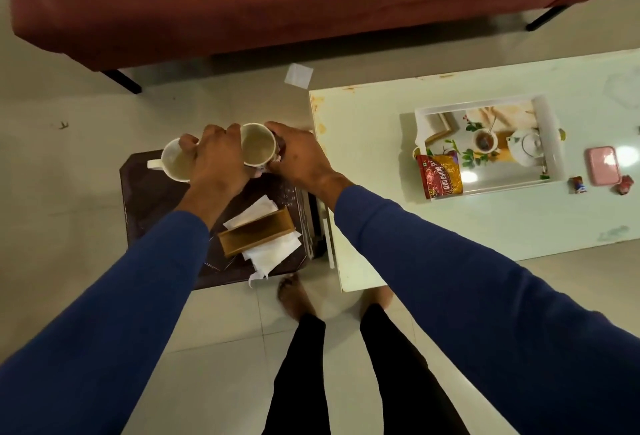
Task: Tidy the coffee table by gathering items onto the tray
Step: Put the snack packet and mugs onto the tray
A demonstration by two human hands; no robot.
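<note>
Blue sleeves reach forward over a dark low stool (149, 192) beside the pale counter (381, 219). The left hand (214, 160) grips the rim of a white mug (175, 164); the right hand (298, 157) is curled round a second mug (256, 148), the two mugs just beside each other. On the stool lie a brown tissue box (254, 235) and loose tissues (273, 254). The tray (550, 129) sits well apart on the counter, a snack packet (440, 174) leaning over its near corner. A pink box (604, 166) and two sweets lie beyond it.
</note>
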